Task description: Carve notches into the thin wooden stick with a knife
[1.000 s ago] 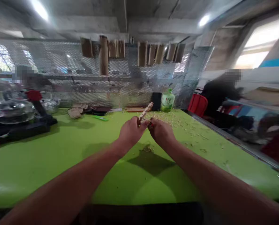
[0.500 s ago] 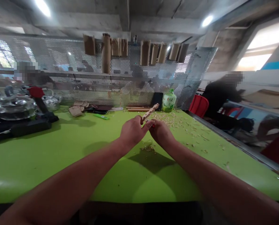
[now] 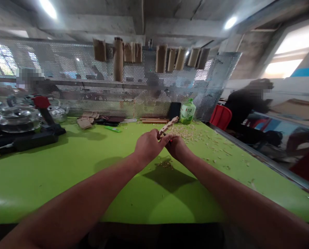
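Note:
Over the middle of the green table, my left hand is closed around the lower end of a notched, pale wooden strip. The strip slants up to the right, its far end free. My right hand touches the left one, fingers curled round a small red-and-black tool, mostly hidden in the grip. The left thumb reaches across toward that tool. Beneath both hands lies a small heap of wood shavings on the table, in their shadow.
More wood chips spread over the right side of the table. A green bottle stands at the back by a dark upright slab. Glass kettles and a red-topped black tool sit left. A person sits beyond the right edge.
The wooden strip has tipped slightly lower and to the right. Both hands have shifted only a little and keep their hold.

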